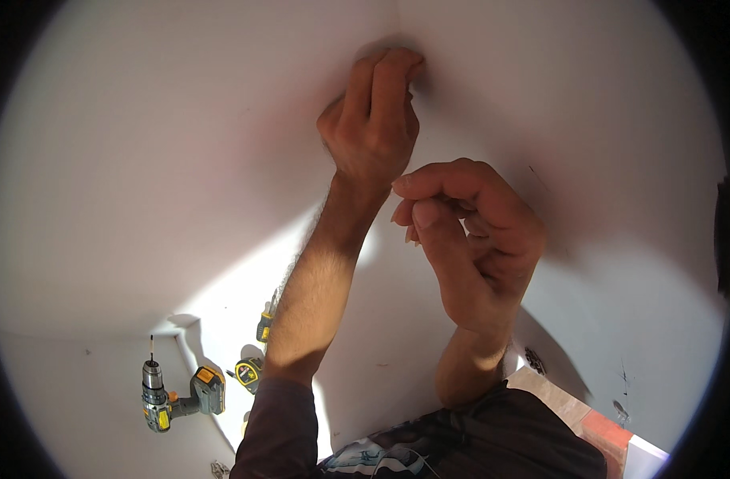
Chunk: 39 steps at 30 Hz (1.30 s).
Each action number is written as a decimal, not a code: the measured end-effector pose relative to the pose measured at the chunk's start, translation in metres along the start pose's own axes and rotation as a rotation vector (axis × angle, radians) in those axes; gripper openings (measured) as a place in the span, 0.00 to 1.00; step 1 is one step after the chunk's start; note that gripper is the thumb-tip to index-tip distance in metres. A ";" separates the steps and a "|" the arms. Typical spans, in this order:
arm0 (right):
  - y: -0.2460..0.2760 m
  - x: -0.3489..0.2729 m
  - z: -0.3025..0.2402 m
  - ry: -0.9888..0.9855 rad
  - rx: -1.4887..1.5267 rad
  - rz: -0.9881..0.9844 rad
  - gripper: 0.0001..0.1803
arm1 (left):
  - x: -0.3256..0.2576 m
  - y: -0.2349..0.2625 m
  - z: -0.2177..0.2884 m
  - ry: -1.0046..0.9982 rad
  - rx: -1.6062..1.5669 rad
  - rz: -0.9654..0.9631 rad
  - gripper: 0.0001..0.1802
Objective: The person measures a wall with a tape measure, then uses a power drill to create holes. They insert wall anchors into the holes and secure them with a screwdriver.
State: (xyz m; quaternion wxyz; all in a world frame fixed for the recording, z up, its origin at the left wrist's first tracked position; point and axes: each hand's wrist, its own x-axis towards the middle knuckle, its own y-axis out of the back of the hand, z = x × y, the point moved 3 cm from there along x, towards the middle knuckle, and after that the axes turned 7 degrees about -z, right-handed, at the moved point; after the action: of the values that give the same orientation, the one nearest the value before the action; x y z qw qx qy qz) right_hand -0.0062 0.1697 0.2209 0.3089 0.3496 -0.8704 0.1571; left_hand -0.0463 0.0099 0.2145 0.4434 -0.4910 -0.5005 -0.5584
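My left hand [373, 116] reaches up to the white panel [221, 144], close to where it meets another white surface in a corner. Its fingers are bent and closed against that surface, and whatever lies under the fingertips is hidden. Lower and to the right, beside the left wrist, my right hand [489, 247] is raised with curled fingers. Its thumb tip lies close to the bent fingers; anything pinched there is too small or hidden to name.
A cordless drill [153, 403] with a thin bit pointing up lies at lower left. Near it are a yellow-black tape measure [249, 374] and a yellow-black handled tool [264, 326], partly behind my left forearm. Small metal pieces [534, 361] lie at lower right, by reddish flooring [604, 435].
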 end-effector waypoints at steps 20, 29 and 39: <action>0.001 0.000 0.001 -0.039 -0.026 0.000 0.07 | -0.011 -0.003 0.016 0.363 -0.358 0.089 0.07; 0.001 -0.001 0.002 -0.058 -0.011 -0.002 0.07 | -0.008 -0.001 0.011 0.375 -0.308 0.067 0.09; 0.004 -0.001 0.003 -0.061 -0.011 0.012 0.07 | -0.005 -0.001 0.006 0.131 -0.152 0.050 0.16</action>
State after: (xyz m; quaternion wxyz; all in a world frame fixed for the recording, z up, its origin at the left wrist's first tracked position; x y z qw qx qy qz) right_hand -0.0095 0.1712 0.2175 0.2833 0.3474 -0.8823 0.1436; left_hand -0.0459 0.0162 0.2093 0.4503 -0.4980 -0.4142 -0.6145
